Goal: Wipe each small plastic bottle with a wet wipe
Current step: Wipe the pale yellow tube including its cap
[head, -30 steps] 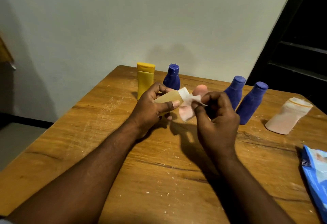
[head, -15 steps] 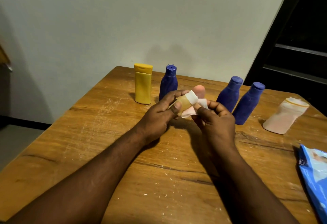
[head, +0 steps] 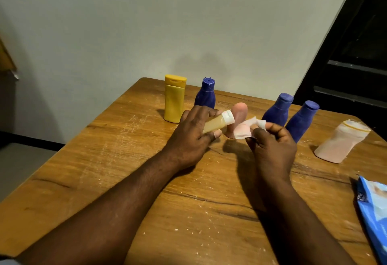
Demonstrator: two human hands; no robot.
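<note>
A wide stretch of the wooden table [head: 188, 212] is crossed by both forearms in the lower frame, and a blue wipes packet [head: 374, 208] is cut off by the lower right edge. At mid-frame a small amber bottle [head: 215, 124] with a white cap is gripped, tilted, in the curled left hand [head: 192, 137], and a crumpled wet wipe [head: 247, 128] is pinched by the right hand [head: 272, 147] just beside the cap. Farther up, towards the table's far edge, a yellow bottle [head: 174, 99], a blue bottle [head: 205, 95], a pink bottle [head: 238, 114] and two more blue bottles [head: 276, 110] are stood in a row, with a pale bottle [head: 341, 143] laid down at right.

table [head: 129, 156]: scratched matt wood; bottles [head: 174, 99]: matt plastic; wipe [head: 244, 129]: thin soft cloth; packet [head: 374, 208]: glossy plastic
</note>
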